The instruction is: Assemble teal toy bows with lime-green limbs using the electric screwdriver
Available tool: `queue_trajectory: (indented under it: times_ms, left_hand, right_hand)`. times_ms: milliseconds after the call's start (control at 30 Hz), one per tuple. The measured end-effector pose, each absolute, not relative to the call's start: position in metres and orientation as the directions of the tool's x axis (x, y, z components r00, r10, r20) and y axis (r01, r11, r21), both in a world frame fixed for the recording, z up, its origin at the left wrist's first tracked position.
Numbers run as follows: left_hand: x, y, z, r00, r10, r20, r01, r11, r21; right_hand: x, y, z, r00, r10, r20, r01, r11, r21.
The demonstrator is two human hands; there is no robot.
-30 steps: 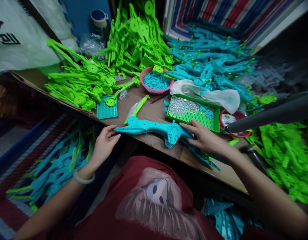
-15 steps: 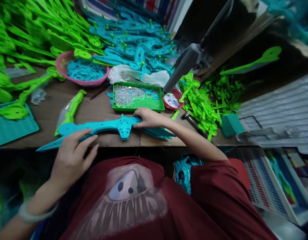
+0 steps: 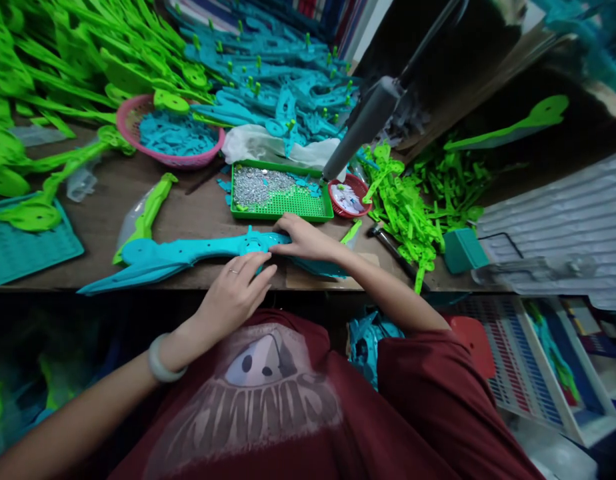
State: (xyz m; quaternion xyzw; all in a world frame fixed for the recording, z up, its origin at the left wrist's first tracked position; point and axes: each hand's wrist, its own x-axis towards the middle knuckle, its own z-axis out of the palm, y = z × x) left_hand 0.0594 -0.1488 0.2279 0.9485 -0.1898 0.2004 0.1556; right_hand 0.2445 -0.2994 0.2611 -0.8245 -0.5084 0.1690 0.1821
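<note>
A long blue plastic piece [image 3: 203, 249] with wing-like ends lies along the front edge of the brown table. My left hand [image 3: 241, 287] is over its central, head-shaped part and covers much of it; the fingers lie close together there, and what they grip is hidden. On the piece's right part rests my right hand [image 3: 308, 239], thumb and fingers closed around its edge. Just behind stands a green tray [image 3: 288, 215] of small silvery screws and a few blue bits.
A grey electric screwdriver [image 3: 363, 127] hangs over a red basket [image 3: 349, 212]. Behind are a pink basket [image 3: 173, 159], green parts [image 3: 78, 60] and blue parts [image 3: 288, 87]. A dark-handled tool [image 3: 395, 250] lies right, a teal tray [image 3: 33, 247] left.
My left hand has moved right, from the piece's left part to its centre. My right hand stays on the right part. The view has shifted slightly.
</note>
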Motion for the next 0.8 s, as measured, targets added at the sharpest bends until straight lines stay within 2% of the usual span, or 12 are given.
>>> queue_trajectory:
  times_ms: [133,267,333,433,500,567,667,700,733,800]
  left_hand:
    - [0.065,-0.149,0.219,0.863,-0.243,0.442,-0.362,-0.909,0.207]
    - [0.063,-0.144,0.219,0.872,-0.255,0.418,-0.358,-0.914,0.191]
    - [0.064,-0.146,0.224,0.875,-0.248,0.415,-0.359,-0.908,0.215]
    - [0.078,-0.157,0.236,0.873,-0.284,0.396,-0.401,-0.880,0.253]
    - [0.097,-0.169,0.242,0.873,-0.336,0.353,-0.437,-0.860,0.262]
    - [0.120,-0.180,0.245,0.877,-0.376,0.300,-0.455,-0.850,0.265]
    - [0.148,-0.191,0.242,0.878,-0.434,0.200,-0.474,-0.848,0.240]
    - [0.154,-0.193,0.240,0.878,-0.450,0.162,-0.477,-0.849,0.225]
    - [0.158,-0.194,0.238,0.876,-0.464,0.133,-0.483,-0.850,0.211]
    - [0.160,-0.192,0.234,0.862,-0.493,0.114,-0.506,-0.843,0.183]
  right_hand:
    - [0.244,-0.298,0.262,0.462,0.886,-0.031,0.794,-0.429,-0.431]
    - [0.245,-0.322,0.285,0.470,0.881,-0.059,0.746,-0.432,-0.507]
    - [0.242,-0.352,0.306,0.552,0.832,-0.060,0.737,-0.520,-0.432]
    - [0.227,-0.408,0.330,0.701,0.704,-0.116,0.667,-0.705,-0.241]
    - [0.208,-0.441,0.327,0.790,0.598,-0.134,0.558,-0.792,-0.248]
    - [0.183,-0.461,0.304,0.885,0.465,-0.037,0.415,-0.821,-0.393]
    - [0.141,-0.461,0.245,0.949,0.128,0.288,0.286,-0.734,-0.616]
    - [0.130,-0.454,0.226,0.922,0.049,0.383,0.298,-0.722,-0.625]
    - [0.121,-0.446,0.209,0.896,0.026,0.443,0.320,-0.730,-0.604]
    - [0.112,-0.427,0.186,0.878,0.086,0.471,0.360,-0.767,-0.531]
